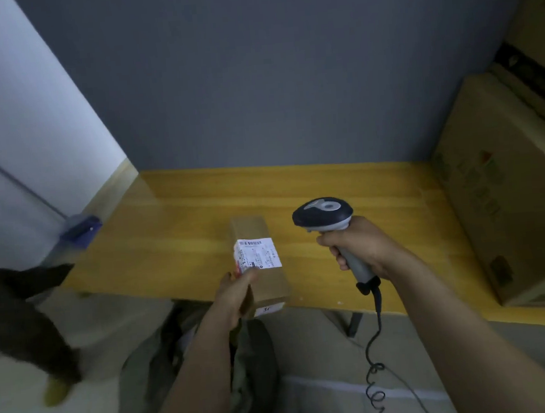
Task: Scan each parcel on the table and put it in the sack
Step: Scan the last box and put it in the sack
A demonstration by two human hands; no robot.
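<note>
left hand (236, 295): grips cardboard parcel (263, 272) above bench (182, 233) | right hand (362, 248): grips barcode scanner (327, 215)

Left hand (234, 295) grips a narrow cardboard parcel (269, 281) by its near end, white label (258, 253) up, over the yellow wooden surface (175, 233). Right hand (362, 248) wraps the handle of a corded scanner (325, 215), its head right of the parcel (not touching). A large cardboard box (507, 187) stands at far right.
</note>
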